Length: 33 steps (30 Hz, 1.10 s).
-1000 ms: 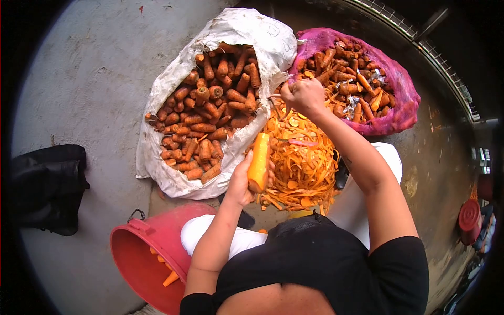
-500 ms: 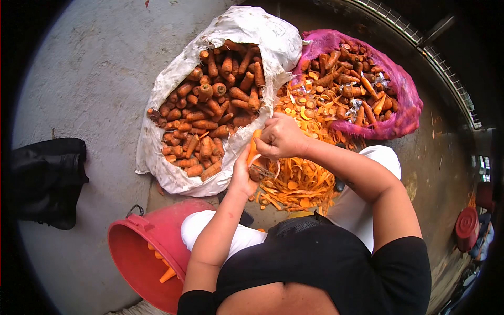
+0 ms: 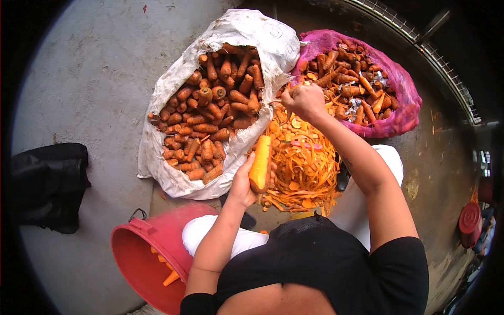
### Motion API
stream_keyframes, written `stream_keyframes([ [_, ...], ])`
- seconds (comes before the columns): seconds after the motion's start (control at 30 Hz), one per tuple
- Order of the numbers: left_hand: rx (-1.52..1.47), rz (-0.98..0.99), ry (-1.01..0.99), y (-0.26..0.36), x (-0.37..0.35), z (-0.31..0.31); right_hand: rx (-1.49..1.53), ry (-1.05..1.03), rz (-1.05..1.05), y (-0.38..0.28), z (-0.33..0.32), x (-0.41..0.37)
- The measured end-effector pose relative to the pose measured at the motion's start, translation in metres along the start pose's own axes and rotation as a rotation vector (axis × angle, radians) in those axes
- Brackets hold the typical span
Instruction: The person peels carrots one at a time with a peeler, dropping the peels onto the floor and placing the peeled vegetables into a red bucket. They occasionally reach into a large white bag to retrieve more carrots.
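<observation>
My left hand is wrapped round a carrot, held upright and tilted slightly. Its facing side is peeled to bright orange-yellow, while darker skin shows near the lower end. Farther forward and to the right, my right hand is closed in a fist, apart from the carrot. A thin brownish piece shows at its fingertips; what the fist grips I cannot tell. Beneath both hands spreads a heap of carrot peelings and slices. On the heap lies a slim pinkish-red thing.
A white sack full of unpeeled carrots lies open ahead. Beyond the peelings is a pink mesh sack of carrots and scraps. At lower left a red bucket lies tipped, peeled carrots inside. Black cloth is on the floor at left.
My right hand has moved away from the carrot, forward and to the right. The carrot has turned, showing a broad peeled face, still in my left hand.
</observation>
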<state>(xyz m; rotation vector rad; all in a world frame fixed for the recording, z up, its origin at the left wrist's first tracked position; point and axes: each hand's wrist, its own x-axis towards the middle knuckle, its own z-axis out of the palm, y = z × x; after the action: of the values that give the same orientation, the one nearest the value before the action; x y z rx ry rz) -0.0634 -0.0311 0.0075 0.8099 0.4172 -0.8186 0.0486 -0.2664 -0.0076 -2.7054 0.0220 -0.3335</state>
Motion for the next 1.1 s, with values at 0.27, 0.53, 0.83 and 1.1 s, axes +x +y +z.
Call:
stream_keyframes([
  [0.27,-0.158,0.025,0.106,0.006,0.013,0.005,0.465,-0.110,-0.536,-0.062,-0.007,-0.045],
  [0.53,-0.219,0.021,-0.027,-0.007,0.023,-0.011,0.452,-0.037,-0.609,-0.066,-0.001,-0.057],
  [0.83,-0.017,-0.014,-0.096,-0.001,-0.002,-0.005,-0.207,0.191,-0.166,0.013,0.003,0.001],
  [1.1,-0.122,0.019,0.053,0.000,0.019,-0.023,0.368,-0.138,-0.309,-0.049,-0.016,-0.028],
])
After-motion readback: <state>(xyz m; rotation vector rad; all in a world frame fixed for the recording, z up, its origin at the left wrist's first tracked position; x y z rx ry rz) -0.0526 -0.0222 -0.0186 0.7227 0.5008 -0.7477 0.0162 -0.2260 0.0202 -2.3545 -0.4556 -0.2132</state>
